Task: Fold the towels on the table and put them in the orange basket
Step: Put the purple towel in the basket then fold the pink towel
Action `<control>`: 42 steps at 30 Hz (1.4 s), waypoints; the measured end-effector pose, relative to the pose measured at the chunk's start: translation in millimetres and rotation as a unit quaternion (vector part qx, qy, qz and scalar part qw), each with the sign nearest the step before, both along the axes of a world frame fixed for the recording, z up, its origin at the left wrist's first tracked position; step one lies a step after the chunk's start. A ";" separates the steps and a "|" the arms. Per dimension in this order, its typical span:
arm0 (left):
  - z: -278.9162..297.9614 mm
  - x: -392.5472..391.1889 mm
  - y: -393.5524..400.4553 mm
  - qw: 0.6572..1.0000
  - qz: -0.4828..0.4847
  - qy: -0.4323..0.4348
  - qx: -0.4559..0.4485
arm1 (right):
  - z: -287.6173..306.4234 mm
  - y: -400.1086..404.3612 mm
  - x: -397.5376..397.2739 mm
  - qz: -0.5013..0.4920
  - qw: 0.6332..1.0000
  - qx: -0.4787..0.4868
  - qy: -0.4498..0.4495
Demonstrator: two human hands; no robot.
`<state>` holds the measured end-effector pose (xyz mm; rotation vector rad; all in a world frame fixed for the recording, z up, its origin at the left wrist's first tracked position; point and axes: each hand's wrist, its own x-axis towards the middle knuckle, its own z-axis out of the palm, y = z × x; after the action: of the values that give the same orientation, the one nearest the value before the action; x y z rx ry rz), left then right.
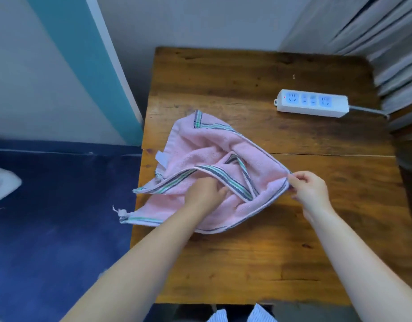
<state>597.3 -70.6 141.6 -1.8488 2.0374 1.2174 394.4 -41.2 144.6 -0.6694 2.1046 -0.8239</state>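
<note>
Pink towel point(195, 145), right hand point(309, 189) pinching corner, left hand point(205, 194) gripping striped hem

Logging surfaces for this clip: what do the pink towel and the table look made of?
Pink striped-edge towel: looks like soft terry cloth, matte and fuzzy, with a flatter woven border. Brown table: apparently wood with a slight sheen; grain, knots and a plank seam show.

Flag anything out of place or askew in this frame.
The pink towel lies crumpled, its left corner hanging off the table edge. A power strip sits on the far side. No orange basket is in view.
</note>
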 end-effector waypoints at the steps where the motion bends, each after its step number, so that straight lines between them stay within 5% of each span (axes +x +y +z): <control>1: -0.4 -7.2 -0.8 0.999 0.034 0.015 -0.034 | -1.6 0.8 0.3 -0.002 1.000 -0.001 -0.005; 4: -3.2 -33.8 0.3 0.993 0.046 0.037 -0.100 | -4.8 2.6 0.2 -0.008 1.000 0.002 -0.016; 12: -22.3 -75.1 -0.5 0.981 0.161 0.107 0.028 | -10.9 17.0 -21.1 -0.028 0.998 -0.021 -0.053; 19: 25.8 -19.3 -39.1 0.945 0.185 0.262 -0.066 | 6.3 4.6 -61.0 -0.143 0.989 -0.006 -0.021; 25: 79.4 30.2 -92.6 0.900 0.280 0.294 -0.160 | 48.1 -18.4 -86.9 -0.179 0.984 -0.012 -0.006; 29: 83.5 41.3 -86.1 0.926 0.272 0.236 -0.117 | 64.3 -21.3 -83.0 -0.119 0.992 0.031 0.008; 35: 68.8 41.5 -62.5 0.935 0.281 0.190 0.104 | 54.7 -3.6 -66.5 0.068 0.967 0.223 0.104; 39: 82.0 36.6 -69.7 0.917 0.336 0.209 0.041 | 61.7 -0.9 -59.4 0.204 0.881 0.355 0.237; 42: 102.3 33.1 -79.7 0.899 0.361 0.247 -0.031 | 70.7 -11.5 -58.2 0.173 0.896 0.312 0.266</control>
<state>630.4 -150.2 243.9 -2.6756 1.5937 1.9856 336.2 -52.7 215.3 -0.9310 2.4258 0.2815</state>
